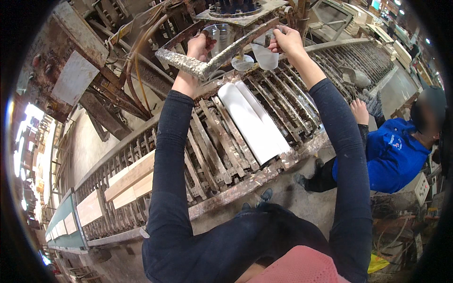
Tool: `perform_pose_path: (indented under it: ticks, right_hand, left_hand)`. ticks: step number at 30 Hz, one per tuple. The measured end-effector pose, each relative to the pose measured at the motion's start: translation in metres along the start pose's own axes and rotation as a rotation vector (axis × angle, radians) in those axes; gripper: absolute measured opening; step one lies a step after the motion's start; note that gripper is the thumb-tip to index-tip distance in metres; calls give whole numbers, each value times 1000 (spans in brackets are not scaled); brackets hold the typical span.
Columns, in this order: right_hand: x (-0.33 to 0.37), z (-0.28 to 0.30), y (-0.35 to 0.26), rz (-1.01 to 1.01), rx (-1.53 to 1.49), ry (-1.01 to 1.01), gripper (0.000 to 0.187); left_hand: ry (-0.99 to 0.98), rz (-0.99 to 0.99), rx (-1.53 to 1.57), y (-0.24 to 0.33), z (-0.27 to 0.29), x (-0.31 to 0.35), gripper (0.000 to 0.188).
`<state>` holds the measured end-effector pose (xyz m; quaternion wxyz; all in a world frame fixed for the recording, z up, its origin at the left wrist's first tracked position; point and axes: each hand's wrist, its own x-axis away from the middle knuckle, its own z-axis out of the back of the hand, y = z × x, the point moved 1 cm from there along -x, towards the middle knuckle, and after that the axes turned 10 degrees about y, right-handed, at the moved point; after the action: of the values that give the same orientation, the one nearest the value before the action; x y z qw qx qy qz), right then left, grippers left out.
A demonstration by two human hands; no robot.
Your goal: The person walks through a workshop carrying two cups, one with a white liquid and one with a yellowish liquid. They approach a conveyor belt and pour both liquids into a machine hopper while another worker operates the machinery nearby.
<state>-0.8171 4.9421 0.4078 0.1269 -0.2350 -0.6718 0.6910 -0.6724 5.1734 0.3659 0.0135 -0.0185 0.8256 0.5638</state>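
Head view: your left hand shows inside the angle of a crusted frame, a bar passing over your wrist. Its fingers curl in at the near edge of a clear cup, which lies just right of them. You seem to touch it, but I cannot tell whether the fingers are clamped on it.

Your right hand is on the other side of the bar, thumb and fingers bent together near a small dark piece. A cloudy cup sits just below and left of those fingertips; I cannot tell whether they pinch the cup, the dark piece or both. A small pot is between your 2 hands, beside the cloudy cup.

Below your hands, a white sheet lies lengthwise across the conveyor. Boards rest to its left, and a co-worker in blue is at your right.
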Motion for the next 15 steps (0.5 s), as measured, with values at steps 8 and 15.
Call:
perform_pose_path:
  ticks: [8,15]
  right_hand:
    - [-1,1,3,1,-17,5,47]
    - [1,1,0,4,-15,0,47]
  left_hand:
    - [11,7,-34,3,-4,3,18]
    - [16,-3,-11,2,-4,-3,18]
